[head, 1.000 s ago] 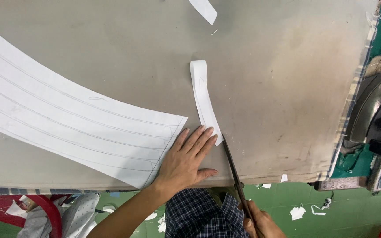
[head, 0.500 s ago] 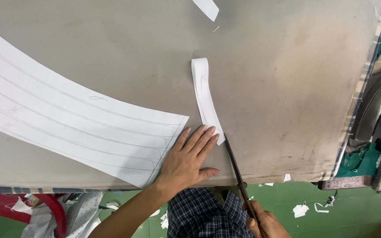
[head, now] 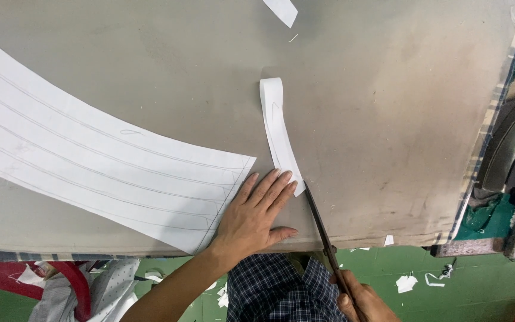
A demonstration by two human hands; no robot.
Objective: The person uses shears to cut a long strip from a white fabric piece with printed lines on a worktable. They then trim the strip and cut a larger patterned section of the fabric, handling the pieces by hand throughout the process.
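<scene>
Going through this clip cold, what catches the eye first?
The big curved white sheet with pencilled lines sweeps across the left of the grey table. At its near end the left hand lies flat, fingertips on a narrow white strip that curls up at its far end. The right hand, at the bottom edge, holds dark scissors pointing at the strip's near end.

You have a table (head: 388,89) covered in stained grey cloth. On it lie a wide curved white paper sheet (head: 90,173) with pencil lines, a narrow curled paper strip (head: 278,134), and a small paper scrap (head: 282,10) at the far edge.
</scene>
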